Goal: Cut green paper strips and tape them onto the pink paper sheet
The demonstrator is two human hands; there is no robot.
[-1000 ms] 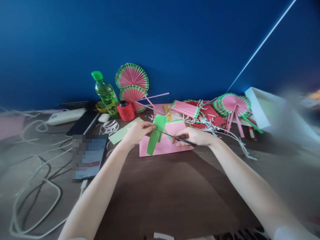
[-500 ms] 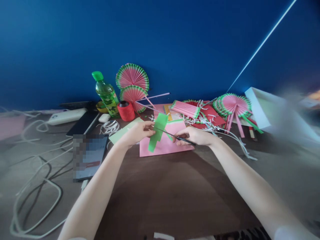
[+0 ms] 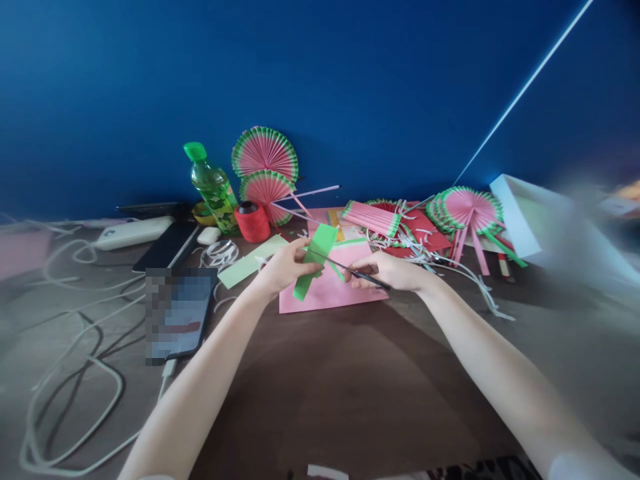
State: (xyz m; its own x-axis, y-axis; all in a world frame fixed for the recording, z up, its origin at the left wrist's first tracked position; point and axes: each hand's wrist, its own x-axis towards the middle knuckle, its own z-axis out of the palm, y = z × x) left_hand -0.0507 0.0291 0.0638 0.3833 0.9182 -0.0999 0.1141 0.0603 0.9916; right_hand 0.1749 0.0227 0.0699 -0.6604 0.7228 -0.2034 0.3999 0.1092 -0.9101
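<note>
Between the closed fingers of my left hand is a piece of green paper, held tilted above the desk. My right hand is closed around the dark handles of a pair of scissors. Their blades point left and cross the green paper near my left fingertips. A narrow green strip hangs by the blades. Beneath both hands lies a pink sheet with a green band along its far edge. A pale green sheet rests left of it.
Pink-and-green paper fans lean on the blue wall beside a green-capped bottle and a red thread spool. More fans, white paper strips and a white box stand right. A phone and cables lie left.
My left hand has shifted slightly right along the green paper, and the paper has tilted a little. The scissors and my right hand stay almost in place.
</note>
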